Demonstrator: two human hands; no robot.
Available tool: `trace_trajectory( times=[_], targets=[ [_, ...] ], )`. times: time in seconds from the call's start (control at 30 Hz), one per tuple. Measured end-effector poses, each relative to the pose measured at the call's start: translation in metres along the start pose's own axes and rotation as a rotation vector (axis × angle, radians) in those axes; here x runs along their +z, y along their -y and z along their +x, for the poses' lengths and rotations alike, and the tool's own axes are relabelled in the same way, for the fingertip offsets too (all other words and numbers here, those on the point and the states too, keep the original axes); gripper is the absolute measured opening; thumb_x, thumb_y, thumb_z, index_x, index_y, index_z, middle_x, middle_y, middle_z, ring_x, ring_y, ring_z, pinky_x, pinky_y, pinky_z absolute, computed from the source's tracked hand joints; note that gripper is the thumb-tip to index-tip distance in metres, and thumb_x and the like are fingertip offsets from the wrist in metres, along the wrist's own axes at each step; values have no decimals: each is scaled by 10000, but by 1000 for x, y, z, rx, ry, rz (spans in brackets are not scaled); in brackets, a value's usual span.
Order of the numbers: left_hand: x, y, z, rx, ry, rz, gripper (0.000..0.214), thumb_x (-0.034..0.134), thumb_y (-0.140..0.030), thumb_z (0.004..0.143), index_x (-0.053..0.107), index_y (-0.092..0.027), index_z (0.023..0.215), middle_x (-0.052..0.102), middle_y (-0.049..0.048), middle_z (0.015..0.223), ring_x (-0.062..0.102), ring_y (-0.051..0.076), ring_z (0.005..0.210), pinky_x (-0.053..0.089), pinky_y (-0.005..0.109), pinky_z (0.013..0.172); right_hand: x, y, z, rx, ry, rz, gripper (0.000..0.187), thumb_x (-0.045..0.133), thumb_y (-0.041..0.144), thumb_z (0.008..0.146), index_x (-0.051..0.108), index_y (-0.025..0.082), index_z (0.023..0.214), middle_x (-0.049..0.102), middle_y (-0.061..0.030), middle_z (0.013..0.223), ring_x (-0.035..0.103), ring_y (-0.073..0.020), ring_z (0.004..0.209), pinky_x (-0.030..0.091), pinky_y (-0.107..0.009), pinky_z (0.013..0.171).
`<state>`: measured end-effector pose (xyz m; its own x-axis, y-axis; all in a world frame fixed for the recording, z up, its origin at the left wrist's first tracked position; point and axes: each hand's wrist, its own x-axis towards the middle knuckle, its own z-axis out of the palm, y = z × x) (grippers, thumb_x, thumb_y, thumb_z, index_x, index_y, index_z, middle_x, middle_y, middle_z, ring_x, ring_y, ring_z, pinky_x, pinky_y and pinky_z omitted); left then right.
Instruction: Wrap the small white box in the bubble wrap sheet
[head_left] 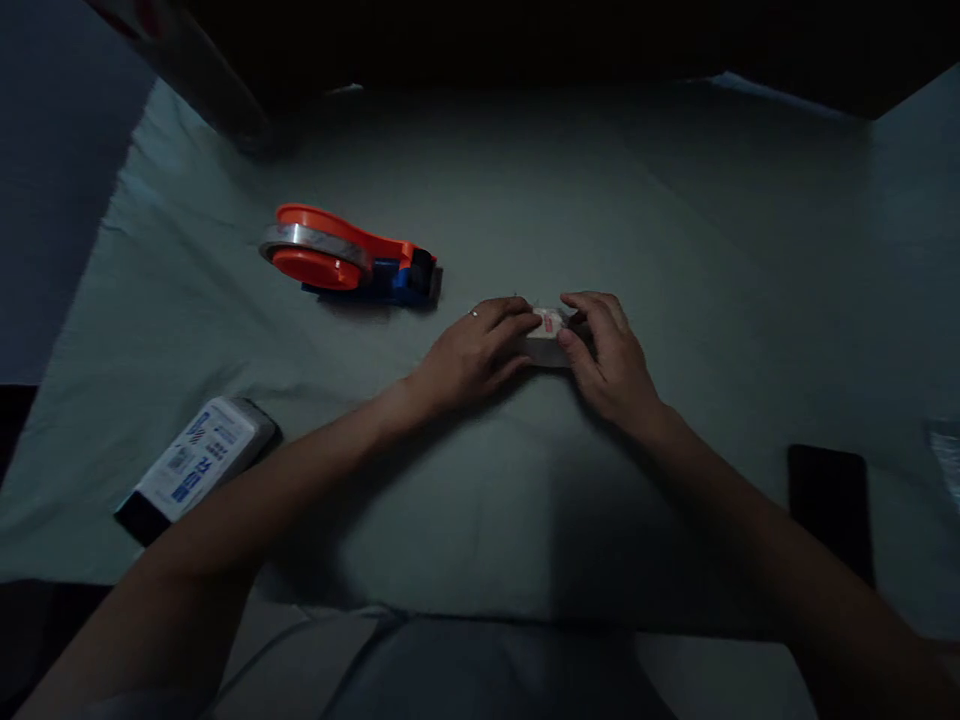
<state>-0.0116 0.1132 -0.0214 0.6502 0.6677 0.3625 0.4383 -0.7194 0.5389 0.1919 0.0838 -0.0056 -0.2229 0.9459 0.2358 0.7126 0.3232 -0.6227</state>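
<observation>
A small pale box-shaped packet (pixel 549 345) with a red mark on its top lies on the cloth-covered table, between my two hands. My left hand (pixel 480 350) grips its left end, fingers over the top and thumb along the near side; a ring shows on one finger. At the opposite end, my right hand (pixel 609 360) has its thumb and fingers curled around the right corner. My palms and fingers hide both ends of the packet, and the dim light blurs its print.
An orange and blue tape dispenser (pixel 390 270) with a tape roll lies left of my hands. A white box with blue print (pixel 202 455) sits near my left forearm. On the right is a black phone-like slab (pixel 829 500). A dark mass (pixel 540 45) spans the far edge.
</observation>
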Motion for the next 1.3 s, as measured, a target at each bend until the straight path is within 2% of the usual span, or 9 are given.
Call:
trace_trajectory(
  times=[0.13, 0.27, 0.47, 0.77, 0.83, 0.93, 1.1, 1.23, 1.3],
  targets=[
    [-5, 13, 16, -142, -2, -37, 436, 523, -365, 898, 516, -99, 1245, 609, 146, 1190, 539, 230, 1134, 417, 389, 1008, 0, -4, -2, -168, 41, -143, 471, 563, 355, 849, 472, 186, 1279, 471, -156, 1354, 427, -292, 1266, 381, -501, 1029],
    [-4, 25, 28, -250, 36, -45, 454, 403, -398, 950, 507, -104, 1279, 606, 136, 1215, 515, 232, 1174, 405, 396, 1019, 3, -14, 13, -162, 101, -194, 508, 602, 297, 818, 462, 182, 1292, 481, -151, 1372, 429, -307, 1277, 380, -519, 1033],
    [-1, 29, 24, -163, -136, -27, 481, 394, -472, 942, 413, -195, 1335, 468, 154, 1356, 410, 248, 1295, 324, 448, 1088, -6, -18, 42, -138, 183, -124, 417, 580, 257, 806, 520, 193, 1214, 525, -126, 1332, 483, -309, 1228, 405, -510, 995],
    [4, 33, 23, -157, -105, -24, 854, 640, -565, 770, 228, -220, 1434, 238, 165, 1496, 210, 337, 1412, 268, 507, 1127, 5, -30, 74, 268, 112, 175, 151, 548, 292, 780, 545, 211, 907, 608, -41, 873, 578, -217, 828, 474, -396, 780],
    [0, 29, 26, -147, -121, -60, 861, 646, -563, 767, 224, -218, 1434, 243, 165, 1495, 212, 333, 1411, 273, 515, 1125, 4, -29, 75, 347, 101, 351, 85, 546, 300, 765, 517, 221, 758, 564, -10, 761, 560, -194, 752, 470, -362, 730],
    [-7, 13, 25, -138, -99, -209, 844, 649, -551, 769, 235, -220, 1426, 312, 166, 1462, 323, 306, 1364, 383, 473, 1062, -3, -17, 64, 433, 149, 617, 256, 468, 388, 813, 439, 230, 614, 484, 14, 624, 534, -170, 635, 456, -325, 633],
    [-15, -23, 11, -235, -60, -480, 657, 668, -483, 768, 393, -218, 1303, 527, 118, 1263, 568, 240, 1124, 501, 362, 913, -8, 10, 29, 664, 211, 943, 303, 509, 464, 804, 450, 232, 617, 472, 31, 546, 492, -143, 505, 425, -292, 508],
    [-14, -40, -4, -390, -47, -544, 491, 714, -428, 716, 519, -179, 1091, 620, 45, 959, 620, 166, 839, 523, 269, 736, -9, 14, 9, 689, 416, 822, 547, 332, 659, 856, 502, 218, 582, 515, -15, 505, 510, -164, 461, 440, -322, 457],
    [-14, -44, -10, -460, -32, -592, 446, 709, -446, 714, 547, -170, 1024, 622, 27, 878, 612, 152, 784, 514, 250, 690, -14, 13, 3, 610, 393, 696, 584, 313, 675, 863, 545, 208, 600, 558, -29, 533, 552, -173, 505, 476, -332, 501]
  ],
)
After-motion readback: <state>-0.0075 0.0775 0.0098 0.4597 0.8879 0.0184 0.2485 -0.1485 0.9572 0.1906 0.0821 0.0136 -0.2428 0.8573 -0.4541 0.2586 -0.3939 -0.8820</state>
